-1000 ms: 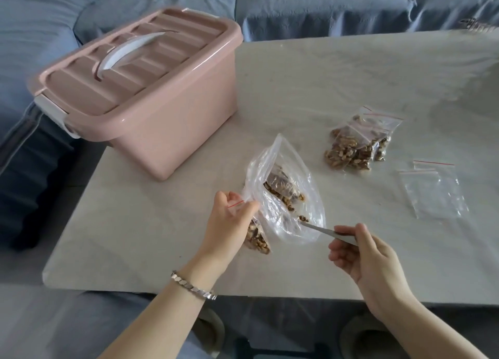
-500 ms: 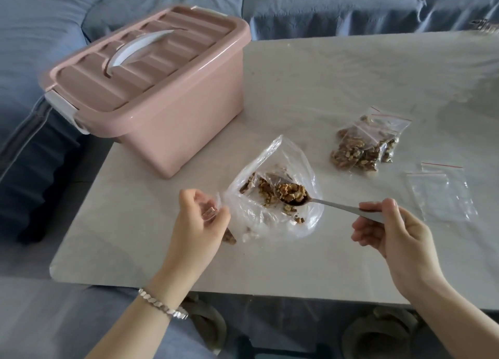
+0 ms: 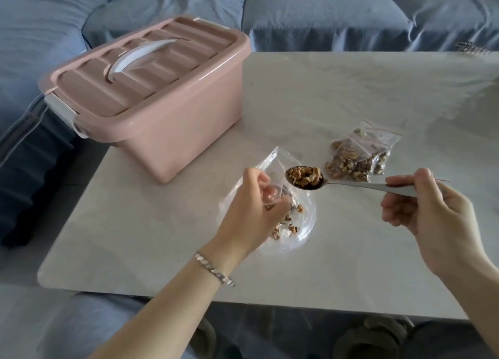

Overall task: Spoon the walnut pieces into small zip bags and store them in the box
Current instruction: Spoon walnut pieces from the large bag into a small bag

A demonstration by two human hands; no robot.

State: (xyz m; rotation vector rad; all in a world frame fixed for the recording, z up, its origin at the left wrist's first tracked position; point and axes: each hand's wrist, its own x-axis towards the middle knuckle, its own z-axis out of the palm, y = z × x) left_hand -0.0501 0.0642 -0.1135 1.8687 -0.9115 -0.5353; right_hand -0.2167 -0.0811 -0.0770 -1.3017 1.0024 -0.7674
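My right hand (image 3: 432, 215) grips the handle of a metal spoon (image 3: 364, 186) whose bowl is heaped with walnut pieces (image 3: 304, 177). The bowl hovers just right of my left hand (image 3: 251, 212). That hand pinches a small clear zip bag (image 3: 271, 195), mostly hidden by the fingers. Under it lies a large clear plastic bag (image 3: 306, 223) with a few walnut pieces (image 3: 286, 225) left inside. The pink storage box (image 3: 162, 131) stands at the table's far left corner, its lid (image 3: 140, 69) shut and latched.
Two filled zip bags of walnuts (image 3: 356, 157) lie on the pale marble table (image 3: 351, 93), right of the spoon bowl. A red zip strip (image 3: 442, 180) shows behind my right hand. A blue sofa (image 3: 324, 15) runs along the far side and the left.
The spoon has come up out of the large bag loaded with walnuts. My left hand has shifted right, over the large bag, and closer to the spoon bowl.
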